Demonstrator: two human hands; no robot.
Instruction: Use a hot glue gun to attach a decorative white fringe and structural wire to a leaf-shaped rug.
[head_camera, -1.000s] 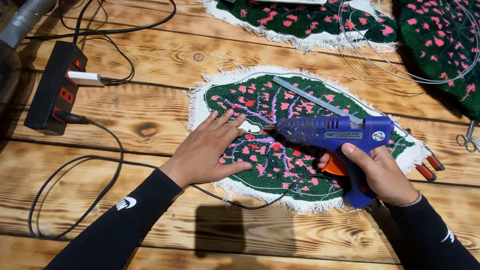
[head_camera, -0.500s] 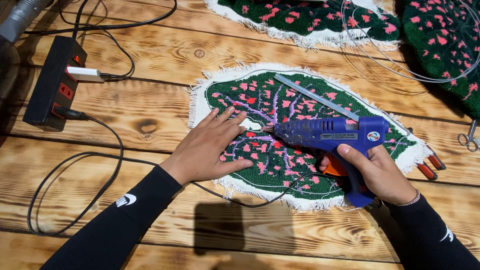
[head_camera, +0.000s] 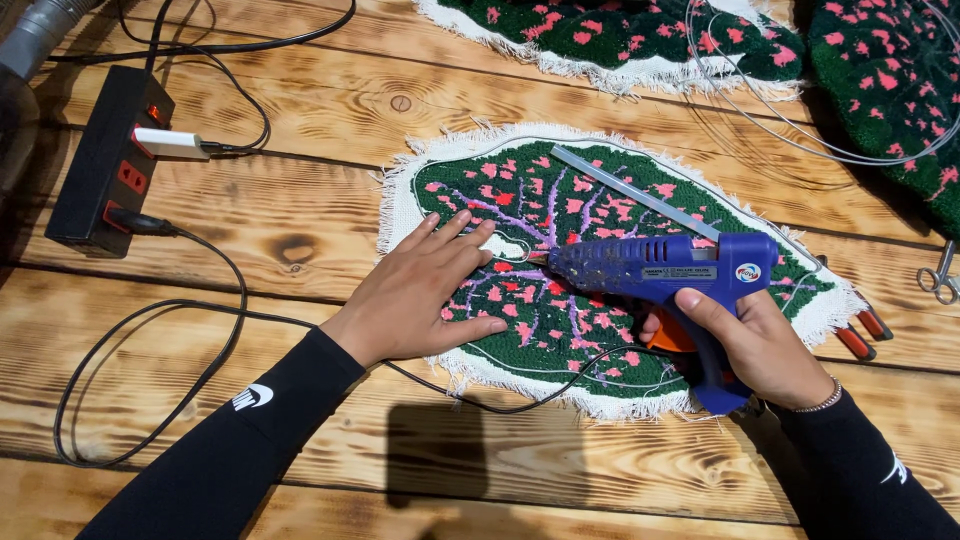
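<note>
Your right hand (head_camera: 765, 345) is clamped on the grip of the blue glue gun (head_camera: 665, 275), nozzle pointing left at the middle of the leaf-shaped tufted piece (head_camera: 600, 215), w/ a finger on the orange trigger. Your left hand (head_camera: 420, 290) lies flat & spread on the piece's left part, fingertips just beside the nozzle. Risk as I judge it: hot tip or glue reaching those fingers if you squeeze w/o sliding them back. The gun's black cord (head_camera: 150, 330) loops over the near desk (head_camera: 300, 150) edge by your left forearm; a snag could jerk the gun. Power strip (head_camera: 105, 160) sits far left
</note>
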